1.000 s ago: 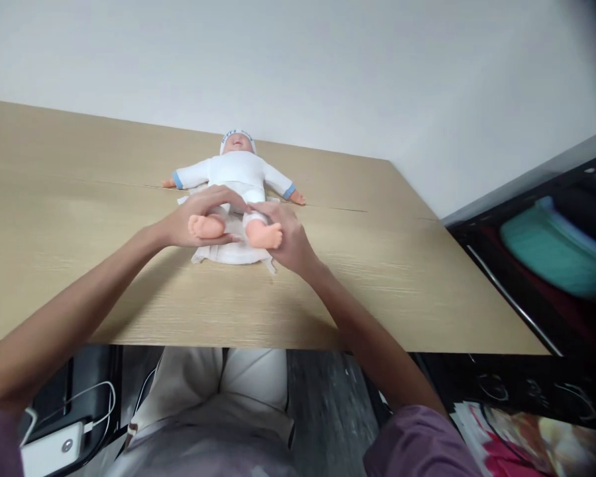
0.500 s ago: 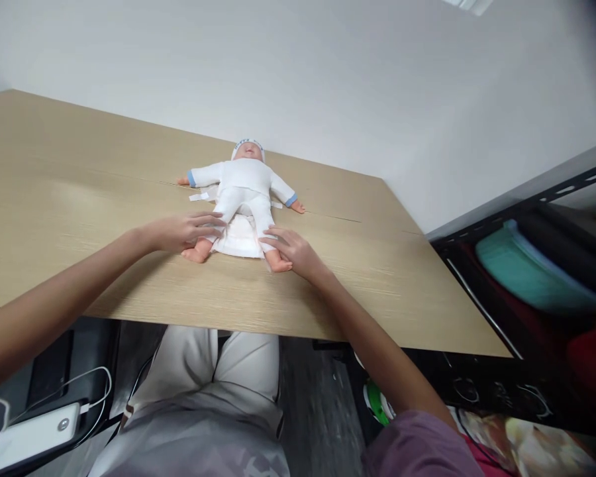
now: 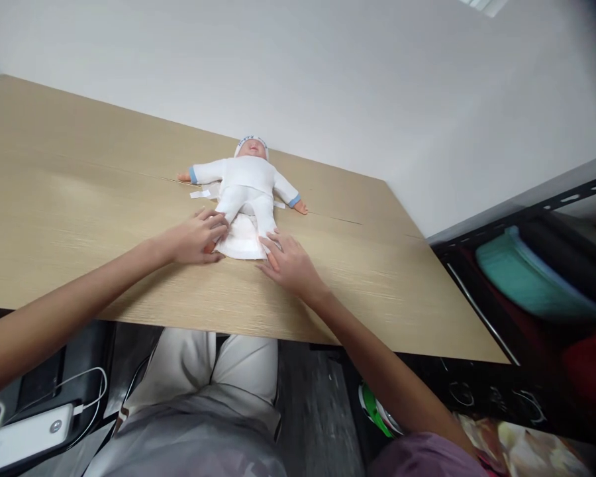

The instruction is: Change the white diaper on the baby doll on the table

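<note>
A baby doll (image 3: pixel 248 173) in a white outfit with blue cuffs and a printed white cap lies on its back, arms spread. Beneath its hips and between its legs is an unfolded white diaper (image 3: pixel 242 242), its tabs sticking out at the sides. My left hand (image 3: pixel 198 237) is curled round the doll's lower leg on the left, mostly covering that foot. On the other side, my right hand (image 3: pixel 293 264) holds the other lower leg, fingers over it and thumb near the foot, which is partly hidden.
The doll lies on a wooden table (image 3: pixel 104 192) against a pale wall (image 3: pixel 298 79). A black shelf rack (image 3: pixel 477 318) with a teal item (image 3: pixel 531 278) stands at the right. A white power bank (image 3: pixel 32 434) with a cable lies at the lower left, below the table edge.
Both hands have slid down to the doll's lower legs and closed round them, covering the feet that showed before. The camera view has shifted slightly.
</note>
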`<state>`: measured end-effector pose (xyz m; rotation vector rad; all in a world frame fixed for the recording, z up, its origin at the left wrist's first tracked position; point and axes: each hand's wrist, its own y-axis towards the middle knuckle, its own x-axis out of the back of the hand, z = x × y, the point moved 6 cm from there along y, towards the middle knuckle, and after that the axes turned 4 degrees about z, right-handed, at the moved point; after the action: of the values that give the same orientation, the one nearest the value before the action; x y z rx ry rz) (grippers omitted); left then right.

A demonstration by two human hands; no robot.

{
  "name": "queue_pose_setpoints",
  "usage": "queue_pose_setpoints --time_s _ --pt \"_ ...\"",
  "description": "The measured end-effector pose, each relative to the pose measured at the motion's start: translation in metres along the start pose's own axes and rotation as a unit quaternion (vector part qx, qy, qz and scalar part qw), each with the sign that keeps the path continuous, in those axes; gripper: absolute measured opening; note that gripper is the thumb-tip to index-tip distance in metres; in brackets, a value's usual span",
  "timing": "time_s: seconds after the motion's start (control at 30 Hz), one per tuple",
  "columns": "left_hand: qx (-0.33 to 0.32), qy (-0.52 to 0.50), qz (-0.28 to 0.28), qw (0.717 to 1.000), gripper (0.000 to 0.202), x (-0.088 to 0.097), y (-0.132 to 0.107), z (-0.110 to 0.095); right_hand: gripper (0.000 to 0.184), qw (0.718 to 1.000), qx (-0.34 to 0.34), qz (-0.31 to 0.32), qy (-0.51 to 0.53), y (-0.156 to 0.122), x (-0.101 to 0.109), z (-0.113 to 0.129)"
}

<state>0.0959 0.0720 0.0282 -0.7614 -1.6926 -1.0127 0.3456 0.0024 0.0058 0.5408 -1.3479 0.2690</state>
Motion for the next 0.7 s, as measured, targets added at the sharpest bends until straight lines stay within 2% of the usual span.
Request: queue_pose_setpoints --time_s 0.1,0.17,0.3,0.37,0.47,0.53,0.6,0.7 --pt "0.016 0.006 0.006 1.0 0.019 -0.003 0.002 0.003 0.042 0.999 -0.027 -0.036 0.014 0.004 -0.008 -0.001" --pt "0.041 -0.024 -0.002 0.999 0.022 0.002 0.007 0.008 0.034 0.994 -0.039 -0.08 0.057 0.01 -0.006 -0.01" --pt "0.119 -0.092 -0.06 0.987 0.035 0.023 0.025 0.029 0.024 0.972 -0.082 -0.154 0.156 0.033 0.007 -0.038" --pt "0.128 -0.102 -0.096 0.982 0.037 0.036 0.04 0.042 0.024 0.96 -0.089 -0.181 0.195 0.051 0.015 -0.051" --pt "0.131 -0.087 -0.139 0.978 0.036 0.051 0.067 0.068 0.024 0.946 -0.073 -0.226 0.221 0.084 0.028 -0.07" --pt "0.147 -0.103 -0.141 0.974 0.034 0.054 0.085 0.091 0.023 0.939 -0.077 -0.247 0.225 0.109 0.03 -0.086" --pt "0.18 -0.151 -0.128 0.964 0.032 0.049 0.101 0.117 0.025 0.932 -0.11 -0.242 0.245 0.135 0.024 -0.106" --pt "0.231 -0.251 -0.112 0.933 0.034 0.028 0.118 0.152 0.03 0.912 -0.195 -0.181 0.313 0.169 -0.001 -0.137"
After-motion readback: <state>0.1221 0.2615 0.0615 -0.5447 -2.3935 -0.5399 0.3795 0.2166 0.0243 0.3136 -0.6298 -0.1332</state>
